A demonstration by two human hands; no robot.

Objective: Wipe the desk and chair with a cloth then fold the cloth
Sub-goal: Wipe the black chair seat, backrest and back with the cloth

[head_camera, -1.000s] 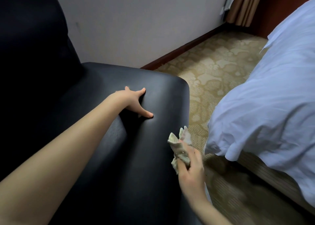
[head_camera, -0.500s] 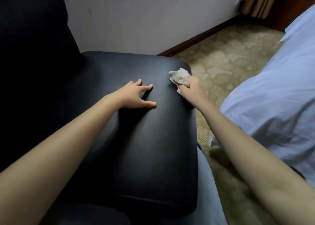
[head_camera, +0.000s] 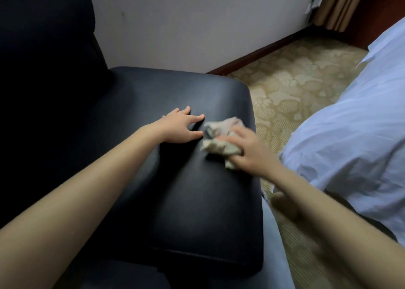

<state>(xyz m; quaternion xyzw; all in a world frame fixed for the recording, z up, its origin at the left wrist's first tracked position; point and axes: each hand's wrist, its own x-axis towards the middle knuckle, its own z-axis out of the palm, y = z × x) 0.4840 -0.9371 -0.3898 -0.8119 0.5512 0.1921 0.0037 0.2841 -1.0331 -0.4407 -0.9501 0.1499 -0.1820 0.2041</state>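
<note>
A black leather chair [head_camera: 179, 201] fills the left and middle of the view, its seat cushion facing me and its dark backrest at the upper left. My left hand [head_camera: 182, 127] rests flat on the seat with fingers spread. Just right of it, my right hand [head_camera: 245, 148] grips a crumpled pale cloth [head_camera: 219, 135] and presses it onto the seat near the right edge. The cloth is slightly blurred.
A bed with a white duvet [head_camera: 350, 135] stands close on the right. Patterned beige carpet [head_camera: 295, 87] lies between chair and bed. A white wall [head_camera: 186, 25] with a dark skirting board runs behind the chair; curtains [head_camera: 337, 6] hang at the upper right.
My right hand brought the cloth from beside the chair up to the seat's far right corner, then back toward me and left across the seat. My left hand stayed resting on the seat.
</note>
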